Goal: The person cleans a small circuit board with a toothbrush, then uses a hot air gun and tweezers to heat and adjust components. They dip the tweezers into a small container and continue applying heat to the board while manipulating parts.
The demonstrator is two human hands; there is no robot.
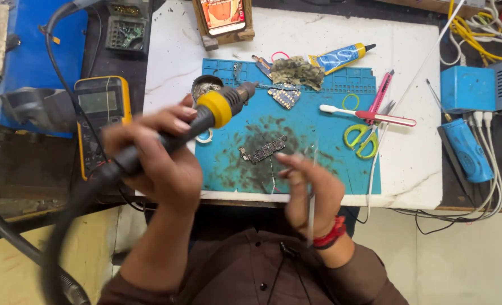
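White marble-look bench top [409, 169] carrying 1 blue silicone work mat [318, 164], darkly stained at centre. Left hand [160, 161]: fingers wrapped tight around the black handle of 1 hot-air wand [205, 116] with yellow collar, nozzle aimed over the mat's upper left, hose trailing down-left. Right hand [313, 192]: fingers pressed together, pinching 1 pair of thin tweezers [310, 192], blurred. Item: 1 narrow circuit board [263, 149], lying on the stain, between both hands, just above-left of the right fingertips, touched by neither hand. Nearby: green-handled scissors [361, 140], white toothbrush [369, 114], glue tube [341, 56], yellow multimeter [101, 121].
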